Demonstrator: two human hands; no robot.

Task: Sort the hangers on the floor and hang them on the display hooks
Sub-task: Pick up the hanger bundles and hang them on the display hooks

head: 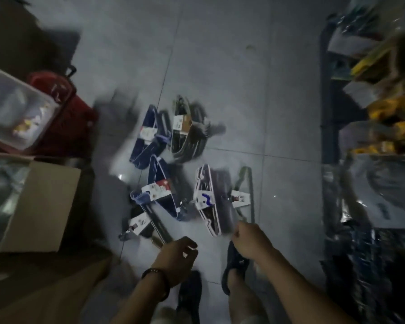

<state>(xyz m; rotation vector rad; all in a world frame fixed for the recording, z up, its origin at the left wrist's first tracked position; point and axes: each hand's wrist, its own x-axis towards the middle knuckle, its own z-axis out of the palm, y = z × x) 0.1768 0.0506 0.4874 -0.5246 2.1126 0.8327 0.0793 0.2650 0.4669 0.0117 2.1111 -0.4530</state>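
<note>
- Box [40, 206]: cardboard, my landmark.
- Hangers [159, 197]: blue, black and white labelled packs on the floor right of the box; probably light, stiff, slippery plastic (best taken at the hooks).
- Right hand [250, 239]: farthest from the box, fingers curled, seemingly gripping a grey hanger [240, 199] by its end.
- Left hand [175, 256]: nearer the box, fingers curled; too blurred to tell if it holds anything.

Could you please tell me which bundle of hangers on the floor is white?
The white plastic hanger bundle just ahead of the right hand, its label bearing a blue squiggle; all the others are navy blue, grey or dark.
</note>
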